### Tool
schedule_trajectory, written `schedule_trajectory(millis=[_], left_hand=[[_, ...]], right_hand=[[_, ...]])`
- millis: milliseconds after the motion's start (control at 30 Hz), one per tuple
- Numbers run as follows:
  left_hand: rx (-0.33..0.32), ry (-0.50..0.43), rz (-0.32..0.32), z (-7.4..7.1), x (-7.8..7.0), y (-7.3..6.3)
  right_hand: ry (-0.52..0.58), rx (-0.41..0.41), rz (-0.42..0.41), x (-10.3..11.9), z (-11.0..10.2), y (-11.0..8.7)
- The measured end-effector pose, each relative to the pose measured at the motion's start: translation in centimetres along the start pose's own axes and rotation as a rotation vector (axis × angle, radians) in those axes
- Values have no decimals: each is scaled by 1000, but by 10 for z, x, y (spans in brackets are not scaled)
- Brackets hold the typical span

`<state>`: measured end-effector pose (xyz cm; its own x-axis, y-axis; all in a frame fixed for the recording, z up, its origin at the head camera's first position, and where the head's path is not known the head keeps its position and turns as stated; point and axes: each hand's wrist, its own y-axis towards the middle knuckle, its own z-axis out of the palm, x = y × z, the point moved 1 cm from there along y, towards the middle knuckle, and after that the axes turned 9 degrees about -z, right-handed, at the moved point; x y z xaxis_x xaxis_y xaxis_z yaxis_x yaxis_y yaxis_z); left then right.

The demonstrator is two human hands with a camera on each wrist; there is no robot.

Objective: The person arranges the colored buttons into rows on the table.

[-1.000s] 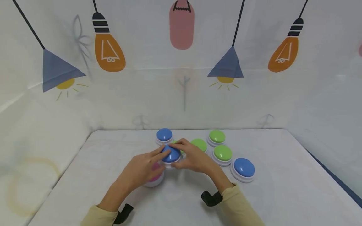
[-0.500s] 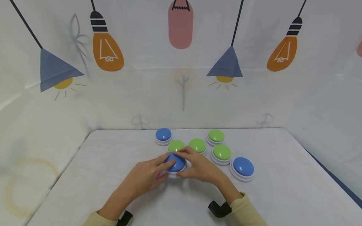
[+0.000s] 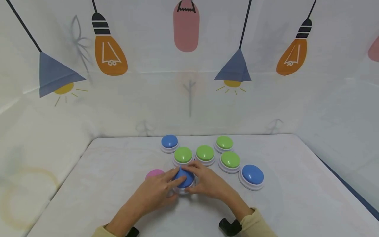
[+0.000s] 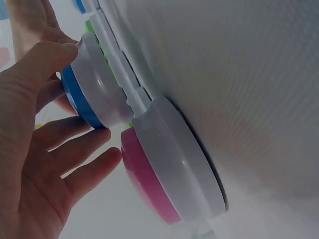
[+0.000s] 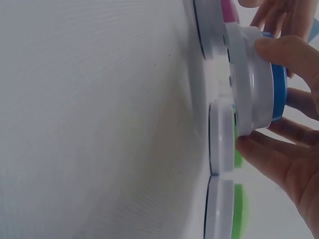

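Note:
Both hands grip a blue push button (image 3: pixel 186 177) with a domed cap and a round white base. My left hand (image 3: pixel 155 191) pinches its left side, thumb on the white base (image 4: pixel 94 74) in the left wrist view. From the other side my right hand (image 3: pixel 208 181) holds it between thumb and fingers. In the right wrist view, a gap separates the button's base (image 5: pixel 249 79) from the table. A pink push button (image 4: pixel 169 159) stands on the table beside my left fingers; in the head view the left hand mostly covers it.
Behind the hands stand several green push buttons (image 3: pixel 205 153) on the white table (image 3: pixel 118 158). One blue button (image 3: pixel 169 141) is at the back left of them, another blue button (image 3: pixel 252 174) to the right. A white patterned sheet (image 3: pixel 165 98) hangs behind the table.
Both hands have brought the blue button nearer to me and slightly right. A green button behind it has come into full view, and the pink button's top now shows beyond my left hand.

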<state>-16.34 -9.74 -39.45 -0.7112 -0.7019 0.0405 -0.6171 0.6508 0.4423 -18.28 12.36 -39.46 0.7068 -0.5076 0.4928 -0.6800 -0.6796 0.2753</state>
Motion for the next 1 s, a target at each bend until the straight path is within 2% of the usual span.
schedule_trajectory(millis=[367, 1000], left_hand=[[164, -47, -62, 1, -3, 0], [228, -22, -69, 7, -4, -3]], right_hand=[[3, 14, 18, -3, 4, -2], [19, 82, 87, -6, 9, 0]])
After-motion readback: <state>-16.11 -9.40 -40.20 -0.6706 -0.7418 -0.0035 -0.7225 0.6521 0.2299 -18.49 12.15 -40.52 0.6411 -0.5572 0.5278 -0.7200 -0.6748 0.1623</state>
